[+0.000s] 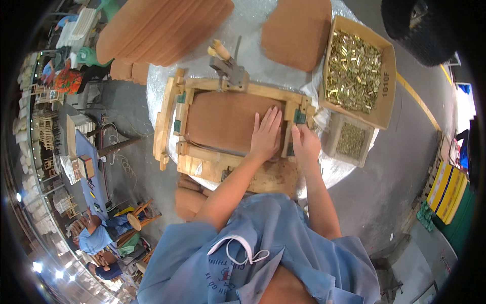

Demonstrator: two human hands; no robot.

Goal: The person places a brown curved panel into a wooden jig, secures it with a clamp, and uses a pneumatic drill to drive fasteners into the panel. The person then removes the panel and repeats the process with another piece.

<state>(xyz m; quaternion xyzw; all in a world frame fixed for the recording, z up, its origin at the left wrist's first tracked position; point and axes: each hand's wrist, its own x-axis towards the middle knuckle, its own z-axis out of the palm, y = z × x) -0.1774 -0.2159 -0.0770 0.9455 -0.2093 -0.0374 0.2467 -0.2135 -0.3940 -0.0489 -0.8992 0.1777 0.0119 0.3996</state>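
1. I see a person in a blue shirt (202, 253) with both hands over a worktop (248, 30) that has shiny, see-through plastic on it.
2. The left hand (267, 136) is open and flat. Its fingers are stretched out and its palm is down on a brown board (217, 119). It isn't gripping anything.
3. The right hand (306, 144) is partly curled up, at the right side of a wooden frame (205, 164). I can't tell if it is pinching something, because the fingers hide that spot.
4. The brown board lies flat inside the wooden frame, and the left hand is on its right part. The board has rounded corners.
5. A green piece (299, 116) sits on the frame's right side, close to the tips of the right hand. Two more green bits are on the left side.
6. A metal clamp (230, 73) stands at the far edge of the frame.
7. Past the frame, to the left, is a big pile of brown boards (162, 30). More brown wood (296, 33) lies to the right of the clamp.
8. On the right is a cardboard box (387, 91), full of little shiny gold-coloured metal bits (354, 71).
9. Just beside the box, nearer the person, is a small tub (331, 134) with even tinier bits (351, 139) in it.
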